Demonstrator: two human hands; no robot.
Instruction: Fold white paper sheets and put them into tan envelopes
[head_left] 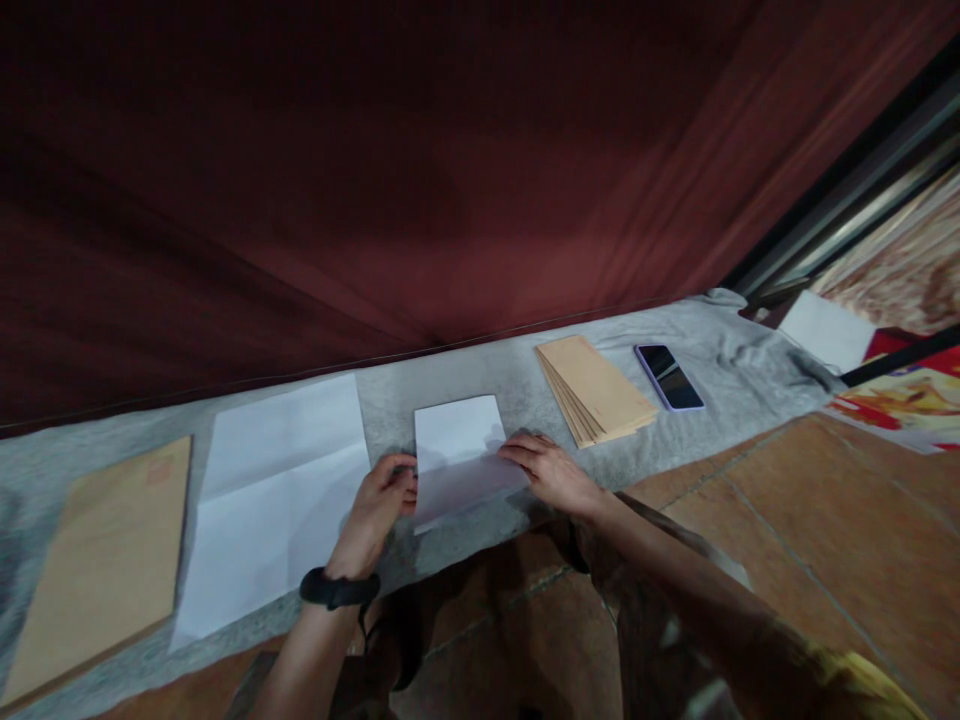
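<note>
A folded white sheet of paper (459,440) lies in front of me on the grey cloth, a crease running across it and its lower part in shadow. At its left edge is my left hand (384,492), fingers curled in against the paper, a black band on the wrist. My right hand (551,470) grips the right edge with its fingertips; its thumb is hidden from sight. To the left, a larger unfolded white sheet (281,500) with fold lines lies flat. Several small brown envelopes (596,388) are fanned out to the right of the folded paper.
A large brown envelope stack (112,560) lies at the far left. A phone in a purple case (670,378) rests right of the small envelopes. The narrow surface under the grey cloth (480,372) borders a dark red curtain (450,180); tiled floor (847,530) shows in front.
</note>
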